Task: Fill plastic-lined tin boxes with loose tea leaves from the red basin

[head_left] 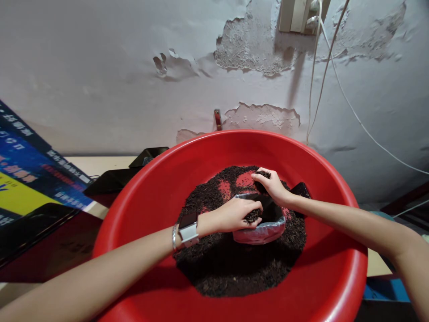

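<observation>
A lined, open-topped bag stands in the red basin, its clear plastic edge folded outward. Dark, loose flakes that look like tea leaves lie around it on the basin floor. My left hand, with a watch on the wrist, curls round a clump of flakes over the bag's near left rim. Behind the bag's far rim, my right hand grips another clump of the same flakes. The inside of the bag is dark, so its contents are hard to make out.
A black, shiny object rests in the basin at the right. Dark trays and a printed blue and yellow board are at the left. Behind, white cables hang from a socket on a peeling wall.
</observation>
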A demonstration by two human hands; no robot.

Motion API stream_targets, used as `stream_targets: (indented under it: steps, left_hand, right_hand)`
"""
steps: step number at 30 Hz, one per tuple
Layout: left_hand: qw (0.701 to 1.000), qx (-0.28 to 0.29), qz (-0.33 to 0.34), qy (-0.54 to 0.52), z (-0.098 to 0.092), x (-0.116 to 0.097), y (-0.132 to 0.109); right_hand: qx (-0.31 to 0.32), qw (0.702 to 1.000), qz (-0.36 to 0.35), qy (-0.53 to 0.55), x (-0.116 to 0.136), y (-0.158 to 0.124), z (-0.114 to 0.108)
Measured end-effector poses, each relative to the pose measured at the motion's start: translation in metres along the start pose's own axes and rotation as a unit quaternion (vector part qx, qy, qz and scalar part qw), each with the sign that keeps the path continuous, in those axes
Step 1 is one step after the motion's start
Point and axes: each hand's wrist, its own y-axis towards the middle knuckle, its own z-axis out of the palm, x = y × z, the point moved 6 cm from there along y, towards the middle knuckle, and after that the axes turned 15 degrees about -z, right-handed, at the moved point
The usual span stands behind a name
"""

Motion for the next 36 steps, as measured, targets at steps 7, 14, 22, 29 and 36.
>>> stream_targets:
  steps: [7, 14, 22, 29, 36]
  left_hand:
    - [1.000, 0.003, 0.001, 0.026, 0.0034, 0.0009, 0.0005]
    - [0.998, 0.014, -0.008, 0.055, 0.0044, 0.0012, 0.0007]
    - [0.998, 0.015, -0.009, 0.057, 0.0070, 0.0035, 0.0012]
    - [0.998, 0.019, -0.009, 0.061, 0.0068, 0.0036, 0.0013]
    - [0.997, 0.020, -0.009, 0.069, 0.0074, 0.0035, 0.0014]
  right_hand:
    - [0.006, 1.000, 0.005, 0.001, -0.0006, -0.0006, 0.0007]
    - [0.017, 1.000, 0.005, -0.003, 0.0008, -0.0006, 0.0019]
    - [0.038, 0.999, 0.001, 0.002, 0.0044, -0.0016, 0.0053]
    - [0.053, 0.999, 0.008, 0.004, 0.0030, -0.0020, 0.0061]
    - [0.061, 0.998, 0.000, -0.001, 0.0032, -0.0020, 0.0056]
